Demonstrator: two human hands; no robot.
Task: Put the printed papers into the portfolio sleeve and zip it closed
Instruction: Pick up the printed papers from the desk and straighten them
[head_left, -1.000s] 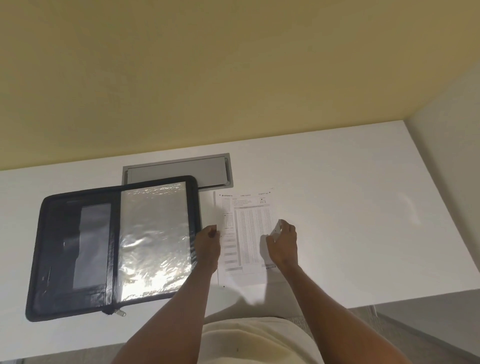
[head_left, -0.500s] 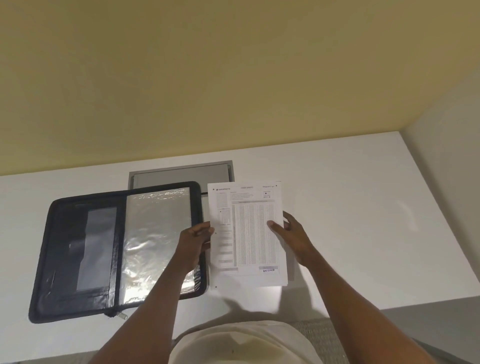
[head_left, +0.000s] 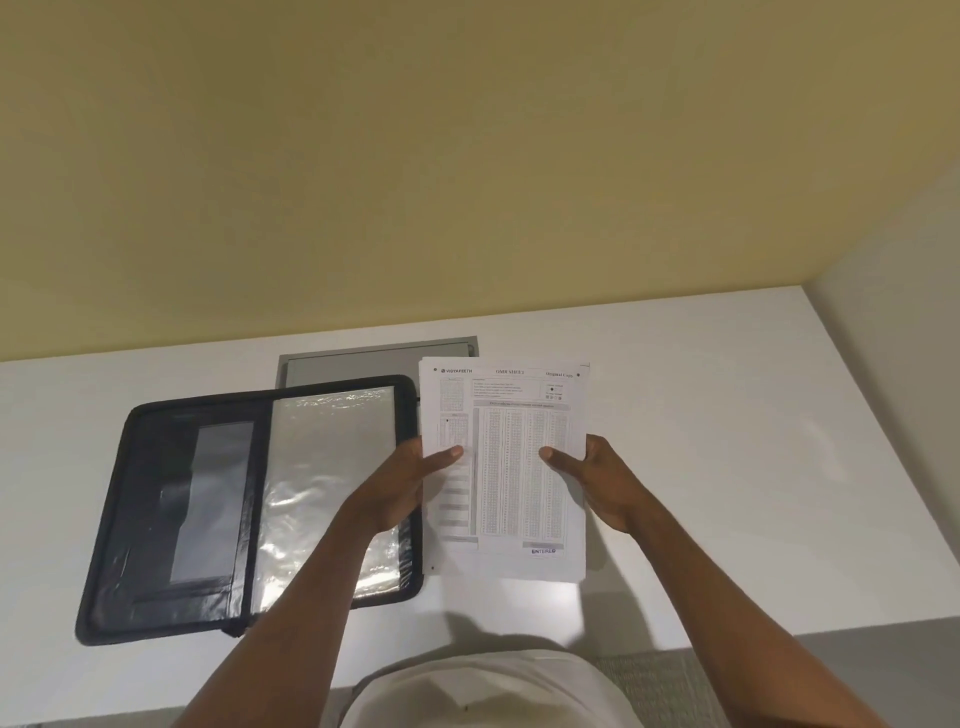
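A stack of printed papers (head_left: 511, 467), white sheets with grids of small print, is held upright above the white table. My left hand (head_left: 402, 480) grips its left edge, thumb on the front. My right hand (head_left: 597, 480) grips its right edge the same way. To the left lies the black zip portfolio (head_left: 156, 519), spread open flat on the table. Its right half holds a shiny clear plastic sleeve (head_left: 322, 467). My left forearm crosses the sleeve's lower right corner.
The white table (head_left: 753, 467) meets a yellow wall at the back and a pale wall on the right. A grey metal hatch (head_left: 363, 361) is set into the table behind the portfolio and papers. The table's front edge runs just before my body.
The papers lay flat on the table with my hands on them. Both hands have lifted the stack and raised it upright, closer to the camera, with a thumb on each side.
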